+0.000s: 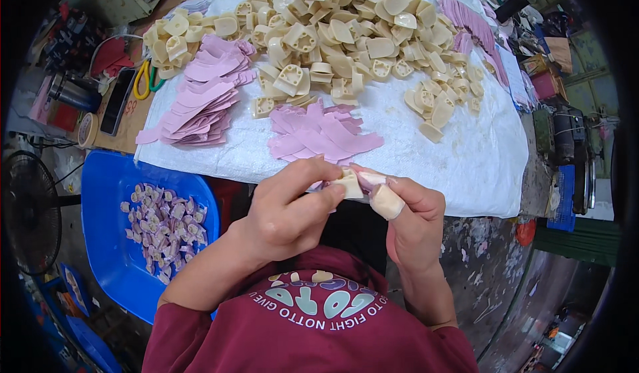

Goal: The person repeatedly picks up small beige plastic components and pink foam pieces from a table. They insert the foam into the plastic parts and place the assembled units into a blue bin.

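Observation:
Close to the front edge of the table, my left hand [283, 210] pinches a small cream plastic shoe heel [349, 185] between thumb and fingers. My right hand [419, 223] is closed at the heel's right side, its thumb wrapped in a beige covering [387, 202]. A bit of pink material shows between the right fingers and the heel; how far it wraps round is hidden. Just beyond my hands lies a fanned heap of pink strips [323, 133]. A taller stack of pink strips [200, 103] sits to its left. Bare cream heels [346, 33] are piled behind them.
A white woven sheet [459, 180] covers the table. A blue basin [100, 173] at my left holds several pink-covered pieces [166, 226]. Scissors [142, 80], a phone [118, 100] and a tape roll [87, 130] lie at the left. A black fan [30, 213] stands beyond the basin.

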Tool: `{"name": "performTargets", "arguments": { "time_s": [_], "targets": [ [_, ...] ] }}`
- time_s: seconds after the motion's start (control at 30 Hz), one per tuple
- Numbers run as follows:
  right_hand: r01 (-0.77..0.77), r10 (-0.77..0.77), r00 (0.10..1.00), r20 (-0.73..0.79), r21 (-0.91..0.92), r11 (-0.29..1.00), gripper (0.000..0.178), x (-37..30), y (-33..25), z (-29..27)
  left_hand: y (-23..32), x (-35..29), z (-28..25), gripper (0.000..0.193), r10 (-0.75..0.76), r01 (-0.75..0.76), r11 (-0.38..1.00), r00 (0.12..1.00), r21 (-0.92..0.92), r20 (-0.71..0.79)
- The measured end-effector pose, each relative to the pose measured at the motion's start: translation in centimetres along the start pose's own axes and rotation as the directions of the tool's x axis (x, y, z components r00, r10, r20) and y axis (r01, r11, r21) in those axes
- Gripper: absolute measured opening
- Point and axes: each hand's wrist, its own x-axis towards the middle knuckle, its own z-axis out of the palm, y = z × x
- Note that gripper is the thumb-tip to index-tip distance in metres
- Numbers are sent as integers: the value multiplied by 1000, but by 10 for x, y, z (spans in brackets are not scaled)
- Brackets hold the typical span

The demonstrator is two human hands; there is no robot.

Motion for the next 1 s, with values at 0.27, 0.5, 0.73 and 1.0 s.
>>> {"name": "performTargets", "arguments": {
  "time_s": [0.27, 0.5, 0.73, 1.0],
  "targets": [
    [324, -286, 934, 214, -846, 423, 19, 14, 7, 13, -6, -13, 13, 22, -182, 166, 974, 979, 155, 93],
    [105, -150, 984, -99, -361, 927, 23, 9, 27, 14, -5, -16, 17, 23, -357, 354, 933, 932, -65, -63],
    [169, -102, 977, 187, -389, 906, 22, 25, 27, -10, -3, -9, 12, 18, -349, 347, 937, 936, 46, 39],
    [265, -224, 964, 145, -410, 873, 16, 19, 38, -15, -1, -11, 15, 10, -752, 739, 277, 565, -614, 341]
  ]
}}
